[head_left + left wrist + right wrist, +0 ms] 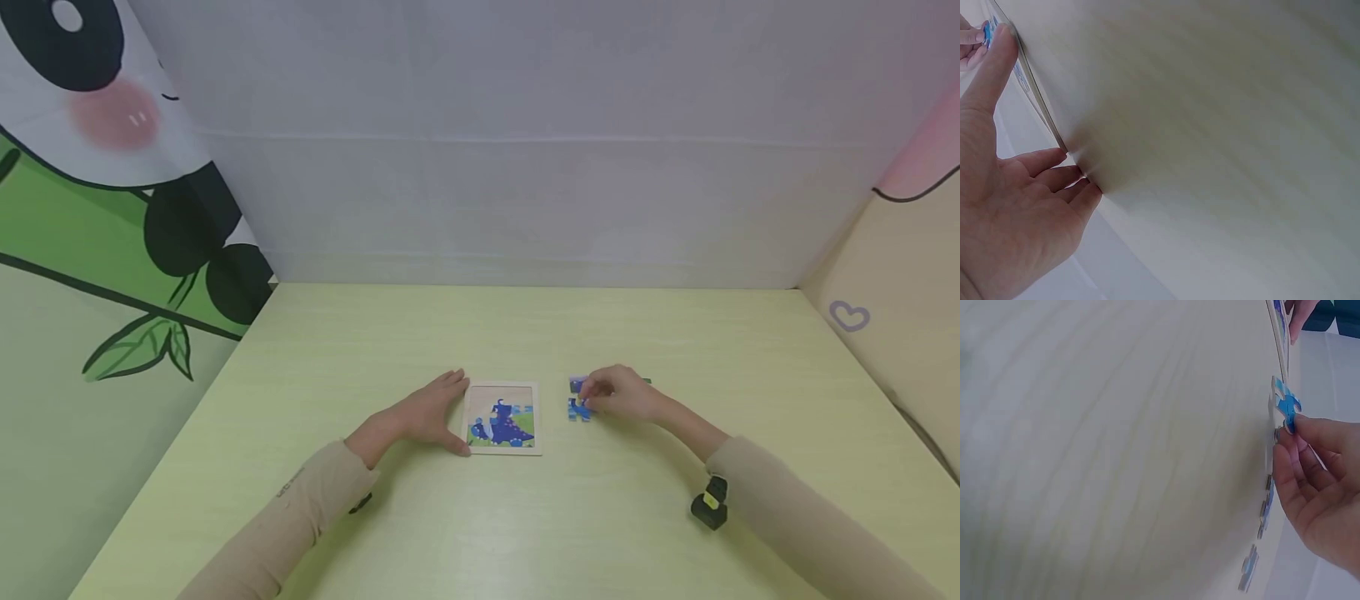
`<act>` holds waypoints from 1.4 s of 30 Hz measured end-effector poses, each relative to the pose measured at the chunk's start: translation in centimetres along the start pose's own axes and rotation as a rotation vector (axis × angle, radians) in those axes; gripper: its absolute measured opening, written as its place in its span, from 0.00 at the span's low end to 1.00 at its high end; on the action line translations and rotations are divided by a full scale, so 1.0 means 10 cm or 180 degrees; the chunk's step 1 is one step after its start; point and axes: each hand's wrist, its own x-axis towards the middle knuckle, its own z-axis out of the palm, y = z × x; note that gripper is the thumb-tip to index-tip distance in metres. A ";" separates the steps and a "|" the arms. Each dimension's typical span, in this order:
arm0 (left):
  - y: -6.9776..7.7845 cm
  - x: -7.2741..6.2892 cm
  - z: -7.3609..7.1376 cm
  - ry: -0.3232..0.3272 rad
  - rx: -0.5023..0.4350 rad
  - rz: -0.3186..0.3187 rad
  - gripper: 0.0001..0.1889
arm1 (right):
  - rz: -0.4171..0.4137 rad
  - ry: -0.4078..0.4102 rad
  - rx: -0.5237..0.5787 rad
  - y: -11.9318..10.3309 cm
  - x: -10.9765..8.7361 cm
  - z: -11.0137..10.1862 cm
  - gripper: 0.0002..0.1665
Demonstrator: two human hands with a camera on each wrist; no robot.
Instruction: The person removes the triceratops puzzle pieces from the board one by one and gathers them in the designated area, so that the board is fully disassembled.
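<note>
A square puzzle tray [517, 452] with a pale rim lies on the table, its lower part filled with a blue dinosaur picture and its upper part bare. My left hand [435, 410] rests along the tray's left edge, fingers spread, with the thumb at the near corner and the fingertips at the far one. To the right of the tray, my right hand [621, 392] pinches a blue jigsaw piece [1286, 403] between thumb and fingers. The right wrist view shows this piece tilted up. Other loose jigsaw pieces [1266, 509] lie under and beside that hand, which partly hides them.
The pale wooden table [480, 533] reaches back to a white cloth wall [525, 208]. A panel with a cartoon print [150, 250] stands on the left, and a beige panel [892, 350] on the right. A black wrist device [708, 504] sits at the right sleeve.
</note>
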 end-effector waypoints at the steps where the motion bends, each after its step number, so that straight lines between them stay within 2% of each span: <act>1: 0.00 0.00 0.00 0.0002 -0.0007 0.0003 0.57 | 0.0013 0.0005 0.0008 0.01 -0.01 0.00 0.03; 11: 0.00 0.01 0.00 0.0011 -0.0056 0.0026 0.58 | 0.0268 0.0123 -0.0020 0.06 -0.05 0.04 0.06; 23: 0.00 -0.01 -0.01 -0.0006 -0.0057 -0.0027 0.58 | 0.0277 0.0226 -0.0054 0.05 -0.07 0.07 0.06; 42: 0.00 -0.03 -0.01 -0.0008 -0.0075 -0.0028 0.58 | 0.0259 0.0233 -0.0211 0.03 -0.07 0.07 0.06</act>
